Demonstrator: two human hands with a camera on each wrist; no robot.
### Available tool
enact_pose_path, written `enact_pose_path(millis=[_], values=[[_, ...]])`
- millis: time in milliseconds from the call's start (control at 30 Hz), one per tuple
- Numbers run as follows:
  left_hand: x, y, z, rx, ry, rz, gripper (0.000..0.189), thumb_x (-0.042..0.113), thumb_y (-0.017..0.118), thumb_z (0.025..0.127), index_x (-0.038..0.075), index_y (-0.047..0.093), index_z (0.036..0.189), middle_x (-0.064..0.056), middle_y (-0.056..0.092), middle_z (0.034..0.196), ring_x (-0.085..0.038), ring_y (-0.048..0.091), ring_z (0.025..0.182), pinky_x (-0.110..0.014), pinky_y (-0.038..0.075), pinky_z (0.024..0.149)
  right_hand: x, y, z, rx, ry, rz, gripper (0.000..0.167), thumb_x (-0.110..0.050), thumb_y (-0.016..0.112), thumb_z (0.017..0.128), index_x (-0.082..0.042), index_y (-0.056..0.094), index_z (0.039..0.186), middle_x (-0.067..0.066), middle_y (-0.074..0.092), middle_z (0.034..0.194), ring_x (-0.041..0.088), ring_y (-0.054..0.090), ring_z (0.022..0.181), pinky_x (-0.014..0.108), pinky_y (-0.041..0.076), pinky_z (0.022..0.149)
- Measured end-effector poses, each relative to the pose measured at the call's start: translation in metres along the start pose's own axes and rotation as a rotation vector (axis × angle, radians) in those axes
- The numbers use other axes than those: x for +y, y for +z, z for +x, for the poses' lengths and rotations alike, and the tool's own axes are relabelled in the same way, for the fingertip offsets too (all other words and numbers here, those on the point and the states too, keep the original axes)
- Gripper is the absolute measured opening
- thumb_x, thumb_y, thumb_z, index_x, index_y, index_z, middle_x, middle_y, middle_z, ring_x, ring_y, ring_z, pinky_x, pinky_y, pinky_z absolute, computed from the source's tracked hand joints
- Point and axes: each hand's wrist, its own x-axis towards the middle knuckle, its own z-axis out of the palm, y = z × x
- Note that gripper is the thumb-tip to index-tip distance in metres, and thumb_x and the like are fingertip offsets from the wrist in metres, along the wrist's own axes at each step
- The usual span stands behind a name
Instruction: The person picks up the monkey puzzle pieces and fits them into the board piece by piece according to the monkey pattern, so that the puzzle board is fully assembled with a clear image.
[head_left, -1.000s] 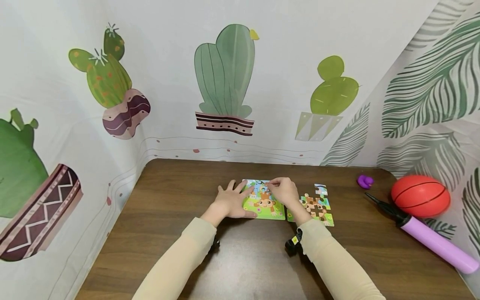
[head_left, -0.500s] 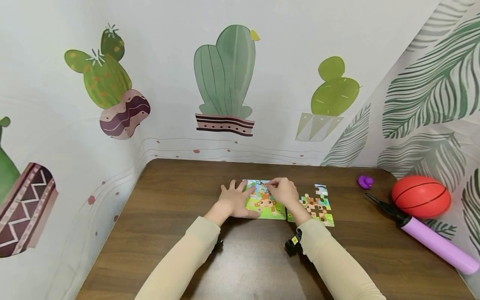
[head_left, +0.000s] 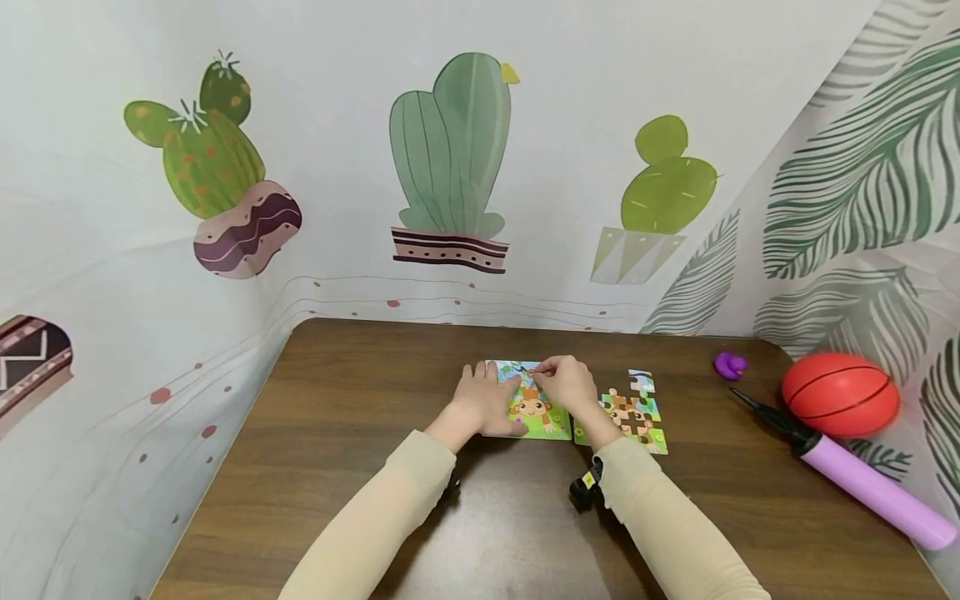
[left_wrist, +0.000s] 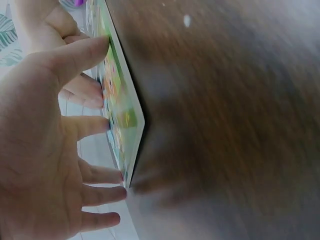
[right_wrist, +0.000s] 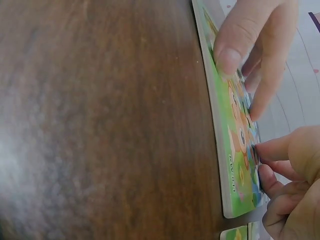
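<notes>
The left hand point(head_left: 483, 402) covers the left side of the puzzle board point(head_left: 543, 421). The right hand point(head_left: 567, 383) hides the board's far right corner; whether its fingertips pinch a piece there is too small to tell. Right of that hand, its wrist blocks part of the second puzzle point(head_left: 633, 414). Behind both hands, the sleeves point(head_left: 652, 517) run off the bottom edge. Far left of the left hand, a printed pot point(head_left: 33, 358) is cut off. In the left wrist view, the tabletop beside the left thumb is blurred, and the right hand is partly hidden behind that thumb. In the right wrist view, lettering near the right hand is unreadable.
</notes>
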Motion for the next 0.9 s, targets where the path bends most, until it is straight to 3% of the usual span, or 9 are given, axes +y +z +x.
enact_pose_path(millis=[233, 567, 900], values=[[0.006, 0.000, 0.001, 0.012, 0.045, 0.006, 0.100, 0.078, 0.056, 0.089, 0.017, 0.031, 0.165, 0.000, 0.023, 0.171, -0.026, 0.026, 0.155, -0.056, 0.027, 0.121, 0.002, 0.001, 0.001, -0.009, -0.006, 0.006, 0.017, -0.029, 0.073, 0.098, -0.015, 0.080, 0.104, 0.000, 0.075, 0.096, 0.015, 0.066, 0.069, 0.036, 0.053, 0.059], [0.009, 0.002, 0.002, 0.014, 0.031, -0.027, 0.101, 0.078, 0.059, 0.088, 0.020, 0.030, 0.166, -0.001, 0.023, 0.171, -0.029, 0.026, 0.155, -0.057, 0.033, 0.117, 0.010, -0.005, -0.001, -0.011, -0.099, 0.035, 0.017, -0.025, 0.073, 0.099, -0.011, 0.080, 0.107, 0.001, 0.074, 0.092, 0.015, 0.066, 0.072, 0.036, 0.053, 0.064], [0.011, 0.003, 0.004, -0.020, 0.019, -0.010, 0.102, 0.080, 0.055, 0.089, 0.020, 0.026, 0.167, -0.001, 0.018, 0.173, -0.029, 0.022, 0.156, -0.056, 0.034, 0.116, 0.014, -0.008, -0.002, -0.040, -0.125, 0.022, 0.018, -0.025, 0.075, 0.099, -0.011, 0.079, 0.108, -0.001, 0.073, 0.091, 0.015, 0.065, 0.074, 0.036, 0.053, 0.065]])
